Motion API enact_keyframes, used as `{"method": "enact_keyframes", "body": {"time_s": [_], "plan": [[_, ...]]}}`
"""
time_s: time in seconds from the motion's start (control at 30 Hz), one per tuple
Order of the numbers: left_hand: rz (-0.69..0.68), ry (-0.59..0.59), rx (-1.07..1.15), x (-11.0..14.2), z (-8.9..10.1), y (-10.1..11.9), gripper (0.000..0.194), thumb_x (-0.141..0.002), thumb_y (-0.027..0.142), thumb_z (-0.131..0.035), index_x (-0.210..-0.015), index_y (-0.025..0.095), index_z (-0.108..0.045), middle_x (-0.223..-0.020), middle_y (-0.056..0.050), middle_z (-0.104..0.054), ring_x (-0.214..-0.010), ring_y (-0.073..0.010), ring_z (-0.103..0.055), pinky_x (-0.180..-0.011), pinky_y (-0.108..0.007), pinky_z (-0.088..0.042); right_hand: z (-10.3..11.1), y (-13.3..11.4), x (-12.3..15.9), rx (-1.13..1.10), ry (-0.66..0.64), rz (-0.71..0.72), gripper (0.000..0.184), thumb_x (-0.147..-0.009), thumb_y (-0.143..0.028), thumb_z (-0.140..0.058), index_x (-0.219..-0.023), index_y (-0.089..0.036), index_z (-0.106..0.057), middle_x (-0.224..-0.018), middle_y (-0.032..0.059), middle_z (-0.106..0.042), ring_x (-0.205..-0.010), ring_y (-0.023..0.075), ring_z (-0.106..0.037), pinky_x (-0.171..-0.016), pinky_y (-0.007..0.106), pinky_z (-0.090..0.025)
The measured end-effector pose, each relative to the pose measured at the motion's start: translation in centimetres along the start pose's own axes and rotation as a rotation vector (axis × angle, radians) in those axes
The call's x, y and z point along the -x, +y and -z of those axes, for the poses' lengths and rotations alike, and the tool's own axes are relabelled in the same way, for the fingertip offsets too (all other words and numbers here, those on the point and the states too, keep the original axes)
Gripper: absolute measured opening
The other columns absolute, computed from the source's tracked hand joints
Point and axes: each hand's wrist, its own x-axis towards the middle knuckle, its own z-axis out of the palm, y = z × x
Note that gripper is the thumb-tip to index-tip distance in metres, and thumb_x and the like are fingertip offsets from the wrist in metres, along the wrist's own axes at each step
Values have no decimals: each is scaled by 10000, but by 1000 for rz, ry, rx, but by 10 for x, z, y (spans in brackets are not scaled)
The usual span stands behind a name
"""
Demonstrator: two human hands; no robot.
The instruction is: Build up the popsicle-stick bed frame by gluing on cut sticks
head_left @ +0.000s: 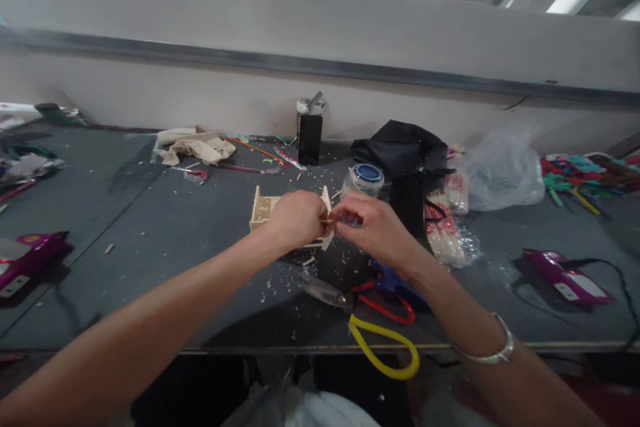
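A small pale model built of thin wooden sticks (259,212) stands on the dark table in front of me. My left hand (299,219) is curled over it, fingers closed at its right end and hiding much of it. Close by on the right, my right hand (369,225) pinches a thin wooden stick (327,221) between thumb and fingers, right at the left fingertips. A clear jar with a blue lid (368,173) stands just behind the right hand. Below the hands lie red-handled pliers (387,307) and a tool with a yellow loop handle (385,350).
Purple glue-gun-like devices lie at left (35,260) and right (567,277). A black phone (311,139) leans on a container by the wall. Right of the jar are a black bag (400,147), packs of sticks (445,233) and a plastic bag (505,170). Pale scraps litter the table.
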Motion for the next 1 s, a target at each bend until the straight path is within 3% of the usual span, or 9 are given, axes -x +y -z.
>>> {"method": "enact_keyframes", "body": {"time_s": [0.5,1.0], "plan": [[-3,12,17,0,1,-1,176,-724,295,-612,-757,189,-748,-624,-51,-657,-585,-161,-568,-552,-267,-346,5,6,2,-65,-38,-53,139,-767,-125,-648,-883,-190,-687,-790,-4,-620,-702,121,-559,-651,245,-429],[-52,-43,3,-3,4,-1,199,-719,215,-547,-739,182,-742,-688,-78,-684,-640,-196,-603,-594,-302,-383,-2,14,13,-63,-7,-74,213,-744,-122,-647,-943,-192,-672,-788,-6,-605,-680,117,-544,-625,237,-433]]}}
